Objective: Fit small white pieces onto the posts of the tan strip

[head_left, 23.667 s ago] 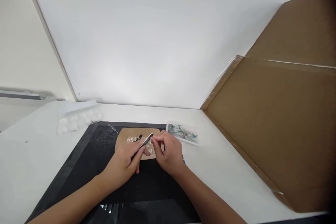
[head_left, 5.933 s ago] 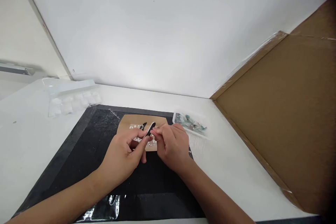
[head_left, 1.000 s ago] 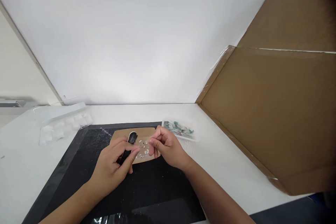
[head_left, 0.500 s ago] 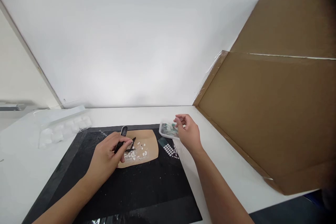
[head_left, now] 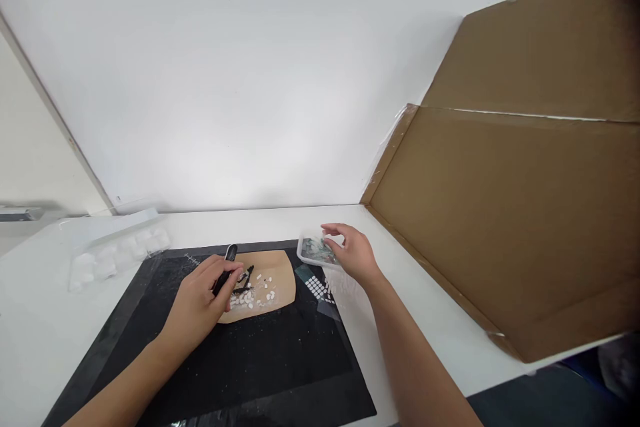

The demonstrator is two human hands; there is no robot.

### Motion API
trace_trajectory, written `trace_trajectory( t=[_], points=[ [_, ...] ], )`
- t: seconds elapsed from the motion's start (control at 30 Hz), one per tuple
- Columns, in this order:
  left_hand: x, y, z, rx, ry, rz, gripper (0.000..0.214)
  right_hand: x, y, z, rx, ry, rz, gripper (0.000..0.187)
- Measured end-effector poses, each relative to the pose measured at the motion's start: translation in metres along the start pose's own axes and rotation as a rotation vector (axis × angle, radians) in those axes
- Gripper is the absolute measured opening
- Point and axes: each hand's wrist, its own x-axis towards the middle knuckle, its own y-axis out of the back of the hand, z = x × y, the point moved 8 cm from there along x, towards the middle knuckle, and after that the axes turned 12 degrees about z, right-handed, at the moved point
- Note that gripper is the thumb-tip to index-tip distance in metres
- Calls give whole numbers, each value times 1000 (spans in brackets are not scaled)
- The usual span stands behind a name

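My left hand [head_left: 203, 292] is closed around a slim black tool [head_left: 231, 253] whose rounded end sticks up past the fingers; its exact kind is hard to make out. It rests over the left side of a tan, curved-edged board [head_left: 283, 280]. Small white pieces [head_left: 270, 295] and several dark strips [head_left: 247, 278] lie scattered there beside the fingertips. At the right, my right hand [head_left: 353, 253] hovers over the near right rim of a small clear tray [head_left: 313, 248] of pale greenish bits. Thumb and fingers are curved apart, with nothing visible between them.
Under the board lies a black mat [head_left: 250, 367] on the white table [head_left: 400, 320]. A sheet of white dots [head_left: 316, 287] sits below the tray. Clear plastic packaging [head_left: 120, 250] rests at the left. Large cardboard [head_left: 500, 213] stands along the right, a white wall [head_left: 250, 93] behind.
The view has shifted slightly. My right hand has moved a little lower and left over the tray, its thumb and fingers wider apart. My left hand keeps its hold on the black tool.
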Motion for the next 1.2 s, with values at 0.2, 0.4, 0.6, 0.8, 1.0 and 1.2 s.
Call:
trace_trajectory(
  t=[0.2,0.4,0.6,0.8,1.0,1.2],
  points=[
    [-2,-2,-7,-26,39,4,24,4,10,7,-40,-28,43,26],
    [0,-4,-2,-52,8,-17,25,7,29,22,-75,-131,101,37],
    [-3,-1,-3,-74,69,-23,35,8,32,43,-103,-167,74,34],
    [-6,-5,-11,-137,125,-58,36,2,26,48,-93,-146,-38,66],
    [-8,-11,-9,-112,57,-56,42,-6,20,36,-133,-53,-232,43],
    [-13,-9,-8,-192,144,27,61,-8,13,41,-233,-29,-286,31]
  ],
)
